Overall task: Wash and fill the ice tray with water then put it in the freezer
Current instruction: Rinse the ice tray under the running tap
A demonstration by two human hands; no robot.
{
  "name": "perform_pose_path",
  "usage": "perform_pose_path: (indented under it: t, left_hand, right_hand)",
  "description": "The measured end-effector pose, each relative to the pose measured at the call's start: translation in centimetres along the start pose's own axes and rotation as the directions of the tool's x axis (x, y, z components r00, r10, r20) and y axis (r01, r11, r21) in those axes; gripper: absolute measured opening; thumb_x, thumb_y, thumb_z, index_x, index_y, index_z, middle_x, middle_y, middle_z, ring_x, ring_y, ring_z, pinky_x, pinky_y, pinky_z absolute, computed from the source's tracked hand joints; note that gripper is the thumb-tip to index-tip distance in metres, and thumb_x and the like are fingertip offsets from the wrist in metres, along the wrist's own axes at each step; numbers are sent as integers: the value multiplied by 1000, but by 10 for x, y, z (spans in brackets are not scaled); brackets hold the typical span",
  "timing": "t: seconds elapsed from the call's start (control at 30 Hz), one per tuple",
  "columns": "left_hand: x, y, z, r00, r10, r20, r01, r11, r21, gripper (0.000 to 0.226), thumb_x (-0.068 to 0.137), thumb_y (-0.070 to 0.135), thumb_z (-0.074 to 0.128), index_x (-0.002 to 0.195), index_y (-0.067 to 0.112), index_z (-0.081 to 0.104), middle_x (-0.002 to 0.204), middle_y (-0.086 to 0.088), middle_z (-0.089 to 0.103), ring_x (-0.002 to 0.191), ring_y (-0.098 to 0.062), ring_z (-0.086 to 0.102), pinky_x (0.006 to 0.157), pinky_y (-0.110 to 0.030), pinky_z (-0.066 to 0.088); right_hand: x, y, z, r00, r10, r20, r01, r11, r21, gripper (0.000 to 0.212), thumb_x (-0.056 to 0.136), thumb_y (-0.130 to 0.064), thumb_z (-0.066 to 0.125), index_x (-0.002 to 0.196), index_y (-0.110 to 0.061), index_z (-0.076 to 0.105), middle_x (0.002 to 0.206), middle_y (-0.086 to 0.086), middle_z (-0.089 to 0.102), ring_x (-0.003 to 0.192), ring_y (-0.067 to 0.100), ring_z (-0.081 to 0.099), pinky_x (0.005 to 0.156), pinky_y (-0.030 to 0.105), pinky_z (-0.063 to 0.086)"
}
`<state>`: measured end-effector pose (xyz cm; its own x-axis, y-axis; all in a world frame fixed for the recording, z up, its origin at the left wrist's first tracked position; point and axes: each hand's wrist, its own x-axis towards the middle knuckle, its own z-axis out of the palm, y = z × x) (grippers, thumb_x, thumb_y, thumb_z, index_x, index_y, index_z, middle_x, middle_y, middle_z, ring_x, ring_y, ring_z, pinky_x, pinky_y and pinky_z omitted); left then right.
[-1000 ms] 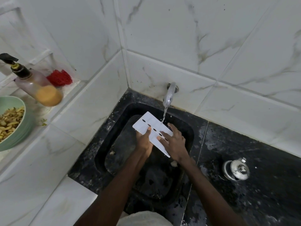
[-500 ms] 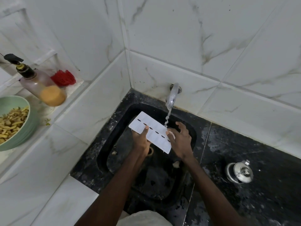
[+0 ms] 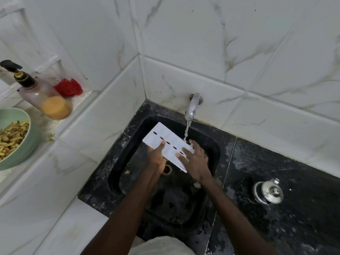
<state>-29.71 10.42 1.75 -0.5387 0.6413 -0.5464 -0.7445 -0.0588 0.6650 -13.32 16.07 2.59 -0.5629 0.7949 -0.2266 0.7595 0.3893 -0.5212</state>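
Left hand (image 3: 157, 157) gripped the near-left edge of the ice tray (image 3: 166, 144), thumb curled over the top face, fingers hidden under it. Right hand (image 3: 195, 161) lay on the tray's right end with fingers spread and mostly straight, pressing or rubbing the surface; whether any finger hooked the far edge could not be told. The tray was a flat white piece with a row of dark oval holes, held between both hands, tilted, above the sink (image 3: 211, 144) and not resting on it. Just beyond the right hand's fingertips the tap (image 3: 192, 107) ran, and the water stream (image 3: 186, 131) hit the tray's right end beside those fingers.

Below the hands sat the drain (image 3: 167, 169) with a few scraps of food in the basin. Right of the right hand, well apart, a small steel pot lid (image 3: 268, 192) lay on the black worktop (image 3: 294, 181). Far left of the left hand, on the tiled ledge (image 3: 60, 144): a pump bottle (image 3: 44, 97) with orange liquid, a red scrubber (image 3: 69, 87) behind it, and a green bowl (image 3: 11, 155) of cut yellow strips.

Step judged: washing, rinse under running water. Filling not begun. Next move likely calls for working the rest of the surface under the stream, then holding the tray level so it takes water without spilling.
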Motion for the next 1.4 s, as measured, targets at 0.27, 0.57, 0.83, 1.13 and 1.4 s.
perform_pose_path:
  t: [0.27,0.57,0.83,1.13,1.4]
  left_hand:
    - [1,9,-16,999,33,-27,-33,999,8,54,97,-4,62,147,9,46,141,-20,60,124,-41,63,98,-66,51]
    - [3,16,-21,998,40,-37,-40,999,16,52,96,-3,64,143,11,50,134,-16,66,120,-37,66,94,-63,55]
    - [7,12,-23,987,-10,-161,26,995,97,49,96,4,67,140,15,51,125,-15,71,106,-33,73,77,-56,62]
    - [2,4,-29,994,-57,-94,69,988,135,45,93,3,71,135,5,56,121,-18,73,103,-35,74,70,-47,63]
    - [-2,-2,-26,990,-128,57,114,972,204,44,93,7,70,135,4,58,123,-19,72,109,-39,71,85,-51,60]
  right_hand:
    - [-3,13,-5,983,37,-177,-20,995,94,41,103,-55,46,123,-30,71,160,-2,26,146,25,27,117,57,24]
    - [-10,29,2,995,-20,-100,18,1000,-19,44,104,-56,43,136,-35,65,165,0,25,150,25,22,117,59,24]
    - [-17,25,0,995,-14,-103,25,994,108,52,106,-60,33,154,-42,43,166,-15,29,149,15,25,116,48,25]
    - [-4,27,-20,992,-103,74,89,982,167,51,109,-57,29,154,-39,42,161,-23,34,151,4,26,126,41,19]
    - [30,21,-27,918,-164,362,121,983,139,71,101,-74,21,162,-40,12,168,-24,5,154,-4,4,130,41,7]
